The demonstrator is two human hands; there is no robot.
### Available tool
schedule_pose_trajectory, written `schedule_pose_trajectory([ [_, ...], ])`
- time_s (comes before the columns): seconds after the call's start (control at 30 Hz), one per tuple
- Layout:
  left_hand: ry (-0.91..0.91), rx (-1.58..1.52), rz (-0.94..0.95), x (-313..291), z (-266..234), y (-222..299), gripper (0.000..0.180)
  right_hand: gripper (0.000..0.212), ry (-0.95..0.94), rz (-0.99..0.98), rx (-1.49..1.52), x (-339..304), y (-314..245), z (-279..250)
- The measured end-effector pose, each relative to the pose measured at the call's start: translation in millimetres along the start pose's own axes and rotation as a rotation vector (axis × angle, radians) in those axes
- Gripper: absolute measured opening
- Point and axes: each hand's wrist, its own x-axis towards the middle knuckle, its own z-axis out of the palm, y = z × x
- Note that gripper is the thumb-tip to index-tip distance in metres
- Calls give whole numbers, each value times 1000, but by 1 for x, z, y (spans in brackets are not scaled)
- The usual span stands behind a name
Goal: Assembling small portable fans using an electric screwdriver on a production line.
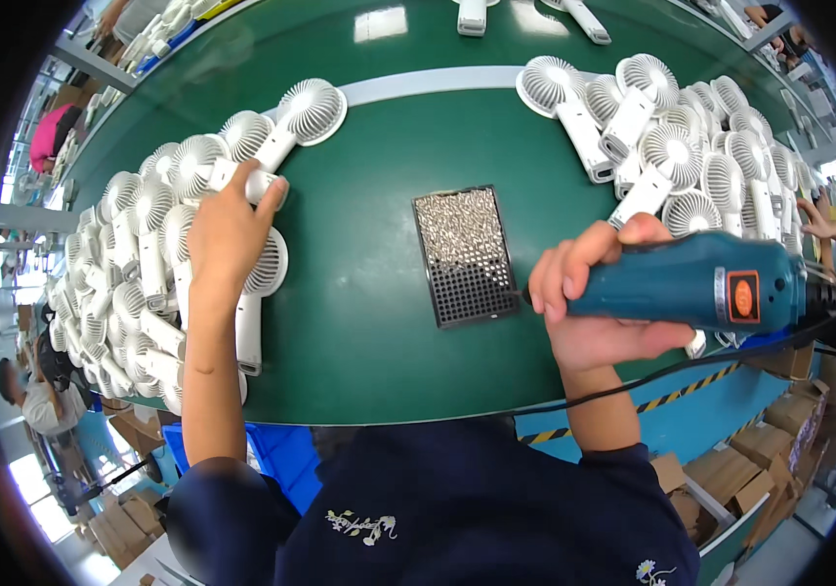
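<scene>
White handheld fan (264, 184) pinched, electric screwdriver (672, 280) gripped

The fan lies on the inner side of the heaped fans (149, 210) by the tabletop's (369, 371) left edge, its handle between the left hand's (226, 223) thumb and fingers. The right hand (584, 317) wraps the teal screwdriver, its tip just beside the black screw tray's (472, 303) right side. A careless leftward swing could spill screws; tugging the fan might topple its neighbours; the cord (584, 397) could snag.

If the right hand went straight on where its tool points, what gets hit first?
Probably the black tray of small metal parts, ahead of the blue tool in the right hand; depth is unclear, so it might pass above.
</scene>
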Motion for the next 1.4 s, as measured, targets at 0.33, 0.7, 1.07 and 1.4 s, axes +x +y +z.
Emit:
schedule_pose_trajectory([
  [0.33, 149, -624, 123, -58, -15, 20, 40, 90, -103, -66, -40, -2, 9, -9],
  [0.7, -252, -485, 509, -125, 20, 44, 44, 97, -151, -36, 67, 5, 32, 11],
  [1.07, -298, -721, 533, -115, 25, 33, 49, 79, -25, -55, -102, 4, 28, 39],
  [1.4, 22, -1028, 759, -105, 54, 39, 32, 60, -37, 94, 112, 10, 22, 58],
])
